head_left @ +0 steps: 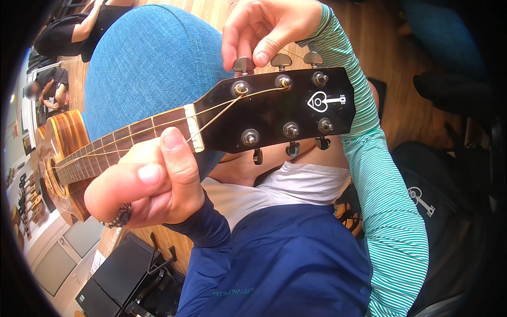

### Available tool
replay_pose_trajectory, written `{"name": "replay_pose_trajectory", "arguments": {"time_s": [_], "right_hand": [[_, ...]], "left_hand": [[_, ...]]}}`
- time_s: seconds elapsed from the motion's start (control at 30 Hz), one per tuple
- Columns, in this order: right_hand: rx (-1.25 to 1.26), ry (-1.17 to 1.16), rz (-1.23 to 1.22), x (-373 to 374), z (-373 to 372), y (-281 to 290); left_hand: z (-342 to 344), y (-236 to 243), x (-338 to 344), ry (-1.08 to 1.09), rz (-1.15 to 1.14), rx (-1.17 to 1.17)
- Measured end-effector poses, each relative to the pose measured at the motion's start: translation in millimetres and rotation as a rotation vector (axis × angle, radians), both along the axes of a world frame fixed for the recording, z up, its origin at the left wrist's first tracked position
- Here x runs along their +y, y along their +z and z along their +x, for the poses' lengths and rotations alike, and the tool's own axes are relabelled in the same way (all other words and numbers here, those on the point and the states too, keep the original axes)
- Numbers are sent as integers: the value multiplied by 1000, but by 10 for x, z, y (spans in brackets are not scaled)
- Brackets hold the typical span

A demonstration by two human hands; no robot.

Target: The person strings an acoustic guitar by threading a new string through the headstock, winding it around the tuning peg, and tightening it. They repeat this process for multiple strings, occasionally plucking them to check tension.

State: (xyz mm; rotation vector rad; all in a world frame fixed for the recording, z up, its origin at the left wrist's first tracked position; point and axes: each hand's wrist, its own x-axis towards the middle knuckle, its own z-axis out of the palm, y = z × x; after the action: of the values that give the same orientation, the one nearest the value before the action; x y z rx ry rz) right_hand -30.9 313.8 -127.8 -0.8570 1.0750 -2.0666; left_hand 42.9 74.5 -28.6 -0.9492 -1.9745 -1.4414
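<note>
An acoustic guitar (79, 132) lies crosswise, its black headstock (322, 113) toward the right, with a white heart-and-key emblem. Loose-looking strings run over the white nut (192, 129) to two upper posts. My left hand (148, 185), wearing a dark ring, is curled at the neck just below the nut, finger and thumb pinched on a string; the exact contact is partly hidden. Above the headstock, my right hand (264, 34) grips a metal tuning peg (243, 67) with bent fingers. Two other upper pegs stand to its right.
A rounded blue fabric seat (140, 53) is behind the neck. Two other people (79, 29) (55, 92) are at upper left. A black bag (409, 232) lies at right, black equipment (116, 269) at lower left. Wooden flooring (396, 90) surrounds them.
</note>
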Motion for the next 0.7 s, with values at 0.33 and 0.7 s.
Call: {"name": "replay_pose_trajectory", "arguments": {"time_s": [0.33,0.7], "right_hand": [[47,-47,138,-42,76,194],[118,-56,206,-65,43,10]], "left_hand": [[44,-1,45,30,49,-41],[-87,87,-258,-174,-36,-60]]}}
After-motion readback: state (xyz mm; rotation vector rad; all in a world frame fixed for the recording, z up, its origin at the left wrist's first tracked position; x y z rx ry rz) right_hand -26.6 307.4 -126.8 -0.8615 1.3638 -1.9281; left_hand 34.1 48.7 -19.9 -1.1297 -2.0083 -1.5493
